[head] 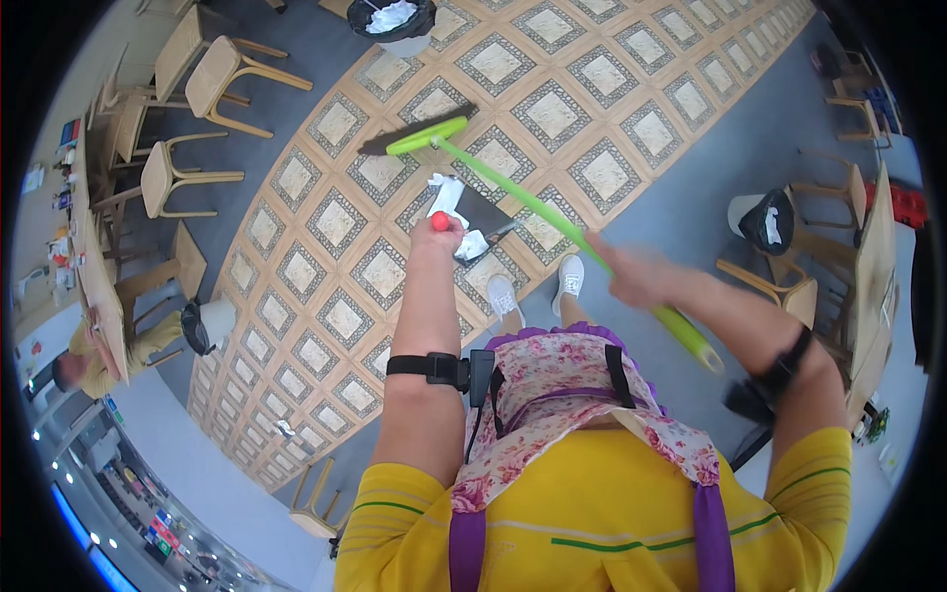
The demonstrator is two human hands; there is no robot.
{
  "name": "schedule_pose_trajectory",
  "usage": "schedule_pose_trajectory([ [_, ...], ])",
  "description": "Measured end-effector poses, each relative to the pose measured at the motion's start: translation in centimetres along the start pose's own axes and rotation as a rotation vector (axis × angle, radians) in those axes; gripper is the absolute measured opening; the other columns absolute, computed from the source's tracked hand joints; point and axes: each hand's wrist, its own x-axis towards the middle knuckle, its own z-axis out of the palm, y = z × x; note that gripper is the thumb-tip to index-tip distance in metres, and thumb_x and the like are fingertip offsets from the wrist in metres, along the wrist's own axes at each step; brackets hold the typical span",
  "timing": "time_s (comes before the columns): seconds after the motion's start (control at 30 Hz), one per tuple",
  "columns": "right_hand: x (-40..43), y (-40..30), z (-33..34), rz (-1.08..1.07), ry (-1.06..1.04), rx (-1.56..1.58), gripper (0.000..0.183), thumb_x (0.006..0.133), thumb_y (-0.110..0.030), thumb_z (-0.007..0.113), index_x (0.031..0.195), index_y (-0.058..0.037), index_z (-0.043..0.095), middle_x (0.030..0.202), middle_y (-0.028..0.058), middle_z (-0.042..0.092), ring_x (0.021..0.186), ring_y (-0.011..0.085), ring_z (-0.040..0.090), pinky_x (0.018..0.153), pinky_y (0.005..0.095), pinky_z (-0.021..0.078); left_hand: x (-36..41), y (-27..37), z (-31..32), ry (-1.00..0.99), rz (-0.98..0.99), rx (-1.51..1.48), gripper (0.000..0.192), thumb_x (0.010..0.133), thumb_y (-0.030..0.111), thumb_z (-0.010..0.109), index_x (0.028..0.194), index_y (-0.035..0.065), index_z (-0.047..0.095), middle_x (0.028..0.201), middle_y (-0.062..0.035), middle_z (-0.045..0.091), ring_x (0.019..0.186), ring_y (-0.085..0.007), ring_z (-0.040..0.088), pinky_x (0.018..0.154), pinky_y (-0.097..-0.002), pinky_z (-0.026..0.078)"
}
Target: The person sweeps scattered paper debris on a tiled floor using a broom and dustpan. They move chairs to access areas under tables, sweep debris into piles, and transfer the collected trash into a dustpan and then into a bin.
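Note:
My right hand point(638, 275), slightly blurred, is closed around the green handle of a broom point(533, 200). The broom's bright green head with dark bristles point(425, 135) rests over the patterned tile floor, past the dustpan. My left hand point(438, 238) grips a stick with a red rounded end point(440, 220), seen nearly end-on. Below that hand lies a dark dustpan point(488, 214) with crumpled white paper point(447, 196) in and on it. Whether the stick is the dustpan's handle is partly hidden by the hand.
Wooden chairs point(214, 78) and tables stand at left; more chairs point(803, 296) and a table point(873, 296) are at right. Lined waste bins stand at the top point(396, 22), right point(762, 222) and left point(214, 325). A person in yellowish clothing point(96, 362) sits at the left table.

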Motion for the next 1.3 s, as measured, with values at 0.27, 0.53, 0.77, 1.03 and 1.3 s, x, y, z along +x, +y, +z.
schedule_pose_trajectory([
  [0.27,8.7,4.1,11.3,-0.106,0.024,0.083,0.076,0.074,-0.01,0.054,0.14,-0.0051,0.017,0.098,0.0215,0.061,0.091,0.0359,0.06,0.076,0.0418,0.0482,0.2,-0.8,0.7,-0.07,0.016,-0.008,0.018,0.091,0.02,0.042,0.08,0.0077,0.049,0.064,-0.0038,0.049,0.048,-0.0154,0.05,0.041,-0.0259,0.046],
  [0.53,-6.9,0.7,8.5,-0.021,-0.277,0.755,0.07,0.073,-0.004,0.053,0.138,-0.0042,0.028,0.097,0.0209,0.058,0.071,0.0248,0.059,0.067,0.0334,0.0495,1.0,0.0,-0.6,-0.146,0.05,-0.053,0.013,0.091,0.016,0.04,0.085,0.0073,0.047,0.065,-0.0038,0.047,0.05,-0.0153,0.049,0.042,-0.0244,0.043],
  [0.77,-11.1,1.9,5.1,-0.196,-0.11,0.423,0.073,0.073,-0.004,0.054,0.14,-0.006,0.025,0.108,0.0283,0.055,0.079,0.0335,0.061,0.07,0.0393,0.0496,-0.1,4.8,-8.7,-0.291,-0.112,-0.277,0.017,0.085,0.014,0.043,0.07,0.0091,0.047,0.058,-0.0002,0.043,0.051,-0.0153,0.048,0.046,-0.0274,0.044],
  [1.03,5.5,-1.1,2.7,-0.266,0.153,-0.13,0.054,0.072,-0.009,0.052,0.124,0.0014,0.042,0.079,0.02,0.063,0.078,0.0359,0.063,0.067,0.0429,0.0502,-1.8,6.7,-17.5,-0.299,-0.398,-0.345,0.021,0.078,0.004,0.043,0.06,0.0141,0.042,0.05,0.0034,0.039,0.044,-0.011,0.044,0.04,-0.0259,0.039],
  [1.3,10.6,-4.1,9.9,-0.225,0.061,-0.029,0.058,0.07,-0.012,0.061,0.122,-0.0022,0.039,0.099,0.0227,0.061,0.091,0.0359,0.061,0.074,0.0437,0.0486,0.1,10.7,-18.1,-0.329,-0.198,-0.525,0.01,0.072,0.007,0.05,0.064,0.0115,0.045,0.057,-0.0018,0.045,0.049,-0.0137,0.05,0.042,-0.0236,0.044],
])
